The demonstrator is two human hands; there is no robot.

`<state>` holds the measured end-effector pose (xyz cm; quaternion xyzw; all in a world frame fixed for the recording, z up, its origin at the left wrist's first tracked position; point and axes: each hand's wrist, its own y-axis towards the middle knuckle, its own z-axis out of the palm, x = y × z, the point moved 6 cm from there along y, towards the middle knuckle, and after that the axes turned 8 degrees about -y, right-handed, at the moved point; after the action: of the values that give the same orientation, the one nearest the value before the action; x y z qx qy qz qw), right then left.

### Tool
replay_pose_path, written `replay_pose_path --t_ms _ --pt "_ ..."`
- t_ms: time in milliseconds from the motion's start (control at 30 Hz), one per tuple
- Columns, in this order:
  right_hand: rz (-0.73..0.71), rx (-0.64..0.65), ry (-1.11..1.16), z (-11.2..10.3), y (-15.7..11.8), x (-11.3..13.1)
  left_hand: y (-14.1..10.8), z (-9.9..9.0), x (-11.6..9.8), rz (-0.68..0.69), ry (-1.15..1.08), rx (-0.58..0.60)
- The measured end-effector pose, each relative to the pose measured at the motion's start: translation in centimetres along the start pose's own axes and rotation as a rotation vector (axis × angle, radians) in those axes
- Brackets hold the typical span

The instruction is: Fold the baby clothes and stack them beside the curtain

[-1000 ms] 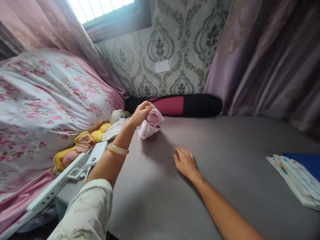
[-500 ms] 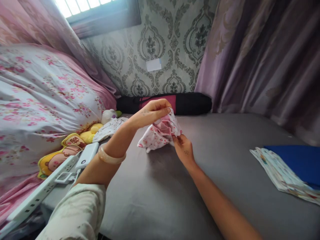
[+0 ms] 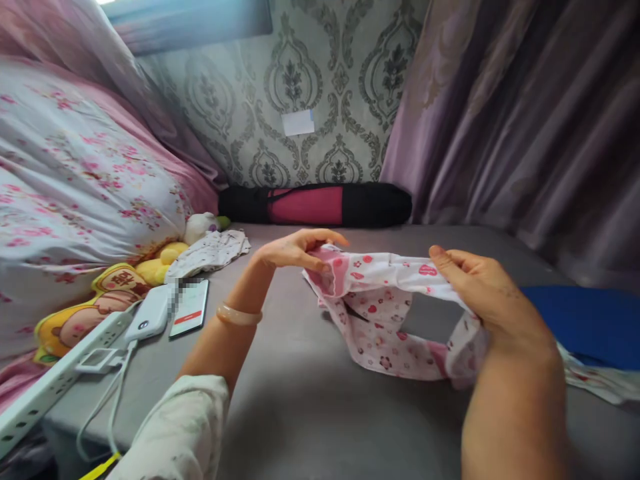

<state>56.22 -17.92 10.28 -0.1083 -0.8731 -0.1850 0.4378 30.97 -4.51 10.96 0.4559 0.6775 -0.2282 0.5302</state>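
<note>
A small, thin white garment (image 3: 385, 270) with pink hearts, flowers and pink trim is held up over the grey bed. It looks like underpants, spread into a loop with openings in it. My left hand (image 3: 300, 250), with a pale bangle at the wrist, holds its left end between thumb and fingers. On the other side, my right hand (image 3: 480, 287) grips the right end, thumb up, its other fingers partly hidden behind the cloth. The lower part of the garment hangs slack toward me, just above the sheet.
Left of my arm lie a phone (image 3: 189, 309), a white power bank (image 3: 149, 313), a power strip (image 3: 65, 367), plush toys (image 3: 75, 317) and a spotted cloth (image 3: 210, 253). A black and pink roll bag (image 3: 305, 205) lies against the wall. Blue folded fabric (image 3: 585, 327) lies at right.
The garment was bunched between my hands and is now stretched wide. My right hand has moved right and nearer; my left hand has come down slightly. The phone has come into view.
</note>
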Motion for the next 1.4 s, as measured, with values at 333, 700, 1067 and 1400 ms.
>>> replay_pose_path --t_ms 333,700,1067,1400 --pt "0.040 0.175 -0.484 -0.3 3.0 -9.7 4.0 6.7 5.9 0.030 -0.018 -0.151" --pt "-0.233 0.399 -0.025 7.1 3.1 -4.1 4.7 8.1 7.6 -0.039 -0.341 -0.347" --pt "-0.134 0.302 0.007 5.9 4.2 -5.9 4.4 7.4 9.3 -0.120 -0.385 -0.422" --pt "-0.005 0.067 0.043 2.6 4.7 -7.4 1.8 7.2 6.6 -0.158 -0.007 -0.598"
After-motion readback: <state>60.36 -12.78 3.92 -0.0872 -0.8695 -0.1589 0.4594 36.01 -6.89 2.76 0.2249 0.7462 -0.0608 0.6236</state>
